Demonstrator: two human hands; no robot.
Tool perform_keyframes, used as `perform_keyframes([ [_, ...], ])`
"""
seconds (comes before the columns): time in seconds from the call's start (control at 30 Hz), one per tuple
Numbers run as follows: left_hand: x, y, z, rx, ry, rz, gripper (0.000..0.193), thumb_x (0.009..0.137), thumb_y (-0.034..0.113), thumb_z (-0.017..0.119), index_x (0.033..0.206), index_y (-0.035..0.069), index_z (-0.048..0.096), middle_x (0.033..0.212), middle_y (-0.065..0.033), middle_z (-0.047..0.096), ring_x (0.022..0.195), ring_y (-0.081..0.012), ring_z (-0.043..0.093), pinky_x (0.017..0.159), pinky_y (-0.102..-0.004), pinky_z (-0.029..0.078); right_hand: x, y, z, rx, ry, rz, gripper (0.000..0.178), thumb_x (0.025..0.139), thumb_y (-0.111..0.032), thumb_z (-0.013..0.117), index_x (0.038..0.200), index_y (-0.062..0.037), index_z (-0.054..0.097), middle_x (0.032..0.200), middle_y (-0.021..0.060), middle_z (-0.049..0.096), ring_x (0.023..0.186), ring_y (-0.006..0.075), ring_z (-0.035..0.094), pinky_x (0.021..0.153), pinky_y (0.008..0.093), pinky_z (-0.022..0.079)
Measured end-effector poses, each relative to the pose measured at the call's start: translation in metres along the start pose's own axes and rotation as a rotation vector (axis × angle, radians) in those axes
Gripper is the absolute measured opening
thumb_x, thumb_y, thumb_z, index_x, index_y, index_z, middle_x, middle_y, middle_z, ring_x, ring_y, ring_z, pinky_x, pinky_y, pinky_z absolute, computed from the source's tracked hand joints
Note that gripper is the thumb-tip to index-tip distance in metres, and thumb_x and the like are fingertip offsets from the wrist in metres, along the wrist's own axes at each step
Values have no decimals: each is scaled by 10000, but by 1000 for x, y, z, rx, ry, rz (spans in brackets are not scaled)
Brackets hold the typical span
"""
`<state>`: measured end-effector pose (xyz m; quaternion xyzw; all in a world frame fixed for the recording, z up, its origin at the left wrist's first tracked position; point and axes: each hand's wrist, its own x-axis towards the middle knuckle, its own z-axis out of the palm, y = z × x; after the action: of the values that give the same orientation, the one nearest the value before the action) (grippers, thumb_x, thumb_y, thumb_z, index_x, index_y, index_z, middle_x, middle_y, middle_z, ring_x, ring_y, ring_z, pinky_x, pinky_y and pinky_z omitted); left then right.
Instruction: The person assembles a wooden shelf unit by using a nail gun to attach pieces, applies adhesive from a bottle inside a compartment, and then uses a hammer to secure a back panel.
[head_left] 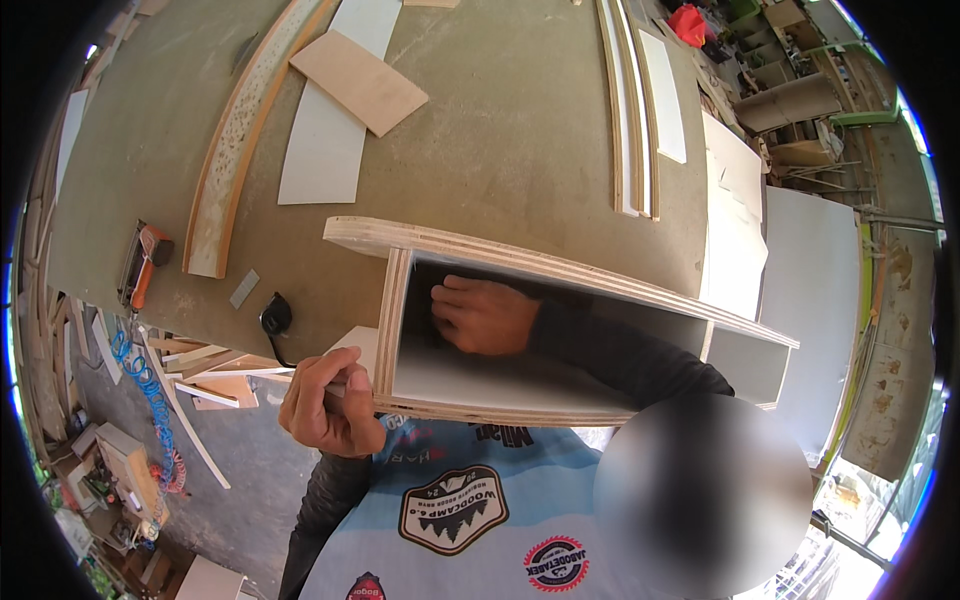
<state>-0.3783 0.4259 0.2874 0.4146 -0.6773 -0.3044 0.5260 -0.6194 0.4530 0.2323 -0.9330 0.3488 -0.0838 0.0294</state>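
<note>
A long plywood box (560, 252) with white and grey inner faces lies across the table's near edge, its open side up. At its left end, my left hand (335, 400) has its fingers curled round the corner of a pale projecting panel. My right arm reaches in over the near wall from the right. Down in the left compartment, my right hand (485, 315) is closed near the dark inner wall, fingers bent; what they hold, if anything, is hidden. An upright divider (706, 342) stands farther right inside the box.
An orange-handled nail gun (147, 262), a black tape measure (275, 315) and a small metal strip (243, 288) lie left on the table. White and plywood boards (360, 82) lie beyond, long strips (628, 120) at far right. A blue coiled hose (160, 400) hangs left.
</note>
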Motion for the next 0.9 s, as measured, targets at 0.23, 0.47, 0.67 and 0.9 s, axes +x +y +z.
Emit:
perform_keyframes([
  [0.23,0,-1,0,1,-3,0,246,717,74,607,899,-49,716,667,-112,637,567,-193,599,523,-277,460,3,3,6,28,56,-22,290,707,-232,616,850,7,696,863,94,605,922,243,575,876,363,485],
  [0.47,0,-2,0,-6,-3,11,245,717,60,600,904,-45,718,690,-120,652,577,-190,605,529,-273,462,-1,-4,5,2,21,31,284,708,-219,615,871,0,695,889,100,609,936,247,578,854,373,494],
  [0.67,-2,-1,0,-3,-3,-19,247,711,66,604,902,-43,717,692,-124,653,578,-192,607,524,-272,461,-2,-2,10,22,116,63,256,707,-200,620,858,-4,686,850,86,584,921,241,574,843,359,493],
  [0.9,-1,-4,2,-10,-15,40,227,772,66,587,912,-79,689,676,-112,632,548,-140,580,529,-239,419,1,8,0,76,79,0,252,706,-206,623,858,-14,685,856,86,588,931,242,586,881,371,497],
])
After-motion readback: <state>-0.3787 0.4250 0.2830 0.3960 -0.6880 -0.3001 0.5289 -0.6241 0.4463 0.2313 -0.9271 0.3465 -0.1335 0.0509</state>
